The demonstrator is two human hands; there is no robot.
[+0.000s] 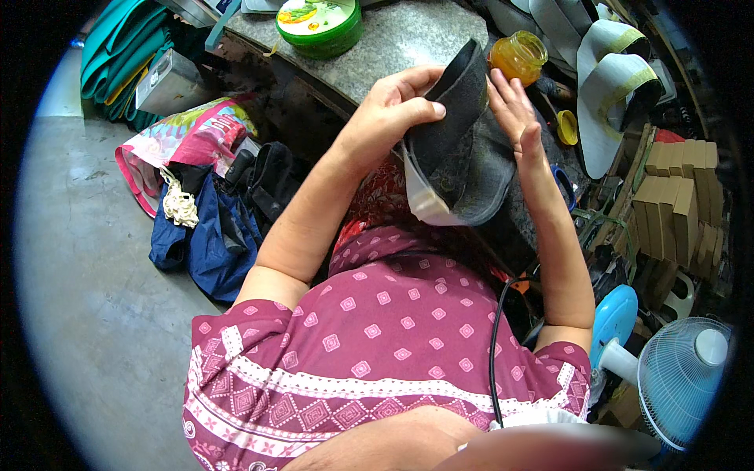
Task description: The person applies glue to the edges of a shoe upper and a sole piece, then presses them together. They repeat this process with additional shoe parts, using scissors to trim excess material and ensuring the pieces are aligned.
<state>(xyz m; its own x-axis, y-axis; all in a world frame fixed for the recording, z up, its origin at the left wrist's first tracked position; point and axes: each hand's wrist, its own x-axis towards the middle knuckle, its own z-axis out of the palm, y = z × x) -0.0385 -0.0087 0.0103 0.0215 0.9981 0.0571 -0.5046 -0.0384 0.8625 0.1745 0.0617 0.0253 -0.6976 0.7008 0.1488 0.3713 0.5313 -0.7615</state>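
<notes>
My left hand (404, 102) grips a dark shoe upper (455, 153), its thumb pressed on the black inner face and its other fingers behind. The piece is curved like an open cup, with a pale strip along its lower left edge. My right hand (516, 118) lies along the upper's right side, fingers stretched out and close together. Whether its palm touches the piece is hard to tell. Just beyond those fingertips stands an open jar (518, 59) of amber, glue-like stuff. A small yellow lid (566, 127) is to the right of my right hand.
A green round tub (318, 27) stands on the grey stone-like tabletop (400, 39). Grey shoe uppers (613, 86) are piled at the right, above stacked cardboard boxes (667, 208). A blue fan (682, 385) stands lower right. Bags (208, 220) lie at the left, and a black cable (495, 345) crosses my front.
</notes>
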